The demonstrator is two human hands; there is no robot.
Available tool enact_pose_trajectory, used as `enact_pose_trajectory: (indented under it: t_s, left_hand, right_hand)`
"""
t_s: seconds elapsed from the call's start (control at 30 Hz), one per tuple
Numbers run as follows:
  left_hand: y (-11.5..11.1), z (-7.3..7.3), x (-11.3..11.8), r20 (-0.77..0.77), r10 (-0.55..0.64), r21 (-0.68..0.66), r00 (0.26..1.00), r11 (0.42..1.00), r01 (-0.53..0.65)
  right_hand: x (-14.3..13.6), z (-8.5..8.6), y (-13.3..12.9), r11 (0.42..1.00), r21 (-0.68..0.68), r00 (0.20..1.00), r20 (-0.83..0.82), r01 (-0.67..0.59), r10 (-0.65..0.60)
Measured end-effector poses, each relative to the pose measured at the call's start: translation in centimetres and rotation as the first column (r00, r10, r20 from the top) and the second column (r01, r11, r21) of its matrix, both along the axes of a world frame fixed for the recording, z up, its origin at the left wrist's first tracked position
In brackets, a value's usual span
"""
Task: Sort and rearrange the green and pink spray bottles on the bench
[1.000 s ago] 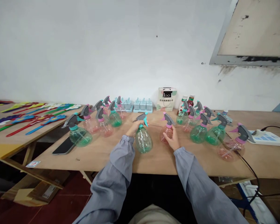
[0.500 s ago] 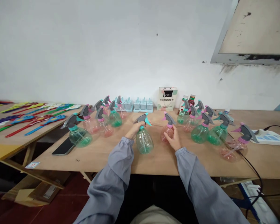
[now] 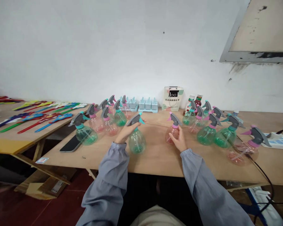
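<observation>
My left hand is closed around the neck of a green spray bottle with a grey trigger head and a turquoise nozzle. My right hand wraps the side of a pink spray bottle, which stands upright with its pink nozzle pointing left. Left of my hands is a group of pink and green spray bottles, the nearest being a green spray bottle. Another group stands on the right, among them a green spray bottle and a pink spray bottle at the near end.
A phone lies by the left group. Behind stand pale blue popsicle moulds, a paper bag and sauce bottles. A black cable hangs over the right edge. Colourful hand-shaped sticks cover the left table.
My left hand has moved left with the green spray bottle, away from the pink one. My right hand keeps its hold. The view has turned slightly left.
</observation>
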State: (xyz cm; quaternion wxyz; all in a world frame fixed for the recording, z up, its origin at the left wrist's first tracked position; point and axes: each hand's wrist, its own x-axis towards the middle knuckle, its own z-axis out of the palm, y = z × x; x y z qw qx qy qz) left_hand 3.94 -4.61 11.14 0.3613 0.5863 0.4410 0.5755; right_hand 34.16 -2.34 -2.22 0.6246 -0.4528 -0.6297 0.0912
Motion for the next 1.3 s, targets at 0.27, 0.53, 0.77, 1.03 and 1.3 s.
enact_pose_trajectory:
  t_s: [0.27,0.53,0.77,1.03,1.3]
  left_hand:
    - [0.1,-0.6,-12.9,-0.058,0.595,0.180,0.802,0.796,-0.578]
    - [1.9,-3.7,-17.6,-0.052,0.659,0.167,0.750,0.746,-0.644]
    - [2.7,-5.1,-18.8,-0.002,0.665,0.187,0.747,0.734,-0.653]
    - [1.7,-5.0,-18.0,-0.078,0.656,0.192,0.750,0.748,-0.635]
    - [-2.6,-5.2,-12.4,0.456,0.849,0.532,0.267,-0.020,-0.846]
  right_hand:
    - [0.1,0.0,0.0,1.000,-0.011,1.000,0.003,0.004,-0.004]
    - [0.1,-0.1,0.0,1.000,-0.012,1.000,0.014,0.004,-0.004]
    - [0.2,-0.1,-0.1,1.000,-0.013,1.000,0.021,0.008,-0.008]
    - [0.1,0.1,-0.2,1.000,-0.013,1.000,0.014,0.022,-0.022]
    - [-0.7,0.2,-0.6,1.000,-0.007,1.000,0.030,-0.005,0.005]
